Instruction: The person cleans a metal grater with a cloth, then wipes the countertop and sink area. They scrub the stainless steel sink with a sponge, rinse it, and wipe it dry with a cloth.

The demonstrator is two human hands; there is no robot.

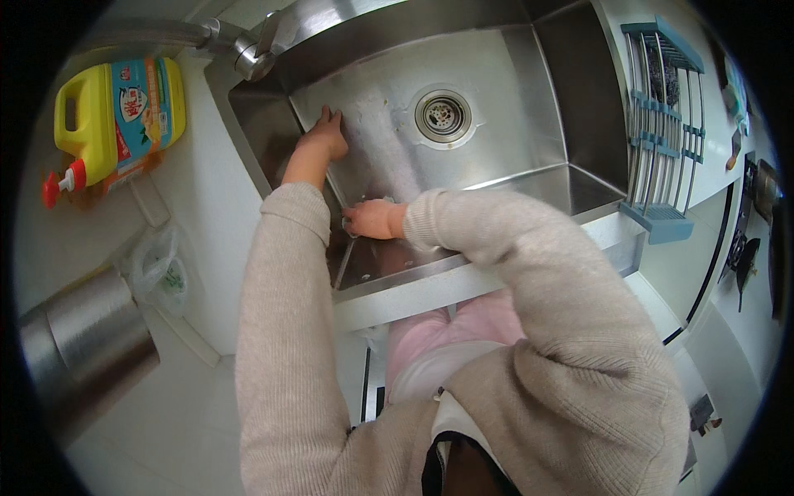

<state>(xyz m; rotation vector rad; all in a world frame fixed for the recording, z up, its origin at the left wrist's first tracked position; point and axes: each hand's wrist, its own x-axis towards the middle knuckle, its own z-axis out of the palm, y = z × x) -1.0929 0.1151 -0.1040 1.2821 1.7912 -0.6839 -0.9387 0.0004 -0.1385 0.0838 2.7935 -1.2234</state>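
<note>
Both my hands are inside a stainless steel sink [508, 74]. My left hand [324, 134] rests with fingers apart at the left edge of the sink's floor, holding nothing. Near the front left corner my right hand [372, 219] is bent over a small whitish thing, perhaps a cloth or scrubber, mostly hidden under the fingers and palm. The drain strainer [443, 116], with bits of residue in it, lies to the right of my left hand. A metal faucet [251, 54] stands at the back left corner.
Left of the sink lies a yellow detergent jug [93, 118] with a red pump. A clear plastic bag [162, 273] and a metal cylinder [93, 347] are at the lower left. A blue-ended metal rack [657, 223] stands at the sink's right rim, with pans [749, 266] farther right.
</note>
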